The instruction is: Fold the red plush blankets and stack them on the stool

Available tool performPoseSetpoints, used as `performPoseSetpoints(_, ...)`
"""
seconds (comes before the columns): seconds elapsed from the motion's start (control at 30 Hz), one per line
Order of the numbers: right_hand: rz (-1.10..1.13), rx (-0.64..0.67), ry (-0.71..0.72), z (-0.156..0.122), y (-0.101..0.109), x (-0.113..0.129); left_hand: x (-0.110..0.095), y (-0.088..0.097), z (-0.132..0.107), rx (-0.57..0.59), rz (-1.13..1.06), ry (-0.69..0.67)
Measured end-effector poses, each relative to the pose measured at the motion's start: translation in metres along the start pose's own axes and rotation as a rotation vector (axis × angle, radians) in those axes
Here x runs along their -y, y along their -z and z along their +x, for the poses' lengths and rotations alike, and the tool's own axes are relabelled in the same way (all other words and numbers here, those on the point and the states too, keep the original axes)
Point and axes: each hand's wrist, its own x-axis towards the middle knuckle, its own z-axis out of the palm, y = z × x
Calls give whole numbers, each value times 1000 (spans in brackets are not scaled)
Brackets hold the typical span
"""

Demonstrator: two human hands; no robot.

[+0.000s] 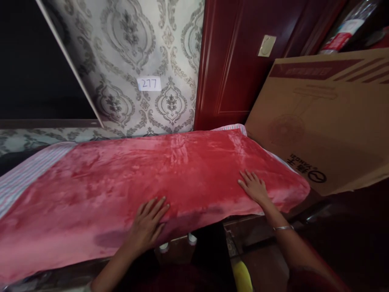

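Note:
A red plush blanket point(152, 174) lies spread flat over a raised surface, its near edge hanging a little over the front. My left hand point(148, 224) rests palm down on the near edge, fingers stretched out and apart. My right hand point(253, 186) lies flat on the blanket near its right end, fingers also spread; a thin bangle circles that wrist. Neither hand holds anything.
A striped sheet point(27, 172) shows under the blanket at the left and far right. A large cardboard box point(322, 117) leans at the right. Behind stand patterned wallpaper with a paper label point(148, 84) and a dark red door point(243, 61). A yellow object point(243, 276) lies below.

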Motion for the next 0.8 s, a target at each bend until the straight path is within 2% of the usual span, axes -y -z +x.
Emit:
performPoseSetpoints(0.1, -36, 44, -23, -2, 5, -15, -5, -8, -4, 30, 16, 20)
performPoseSetpoints(0.23, -42, 50, -122, -5, 16, -27, -11, -13, -8, 43, 1, 85)
performPoseSetpoints(0.33, -23, 28, -147, -11, 19, -22, -10, -8, -11, 82, -72, 123)
performPoseSetpoints(0.43, 2, -43, -108, -20, 18, -16, -6, -2, -16, 122, -114, 137)
performPoseSetpoints(0.53, 47, -80, -147, -30, 20, -23, -5, 0, -20, 95, -129, 151)
performPoseSetpoints(0.63, 63, -152, -345, -38, 23, -45, -8, 0, -18, 42, -141, 154)
performPoseSetpoints(0.73, 90, -198, -545, -38, 19, -80, -13, 0, -10, 14, -137, 95)
performPoseSetpoints(0.8, 68, -228, -497, -33, 13, -103, -15, 1, -5, 0, -138, 67)
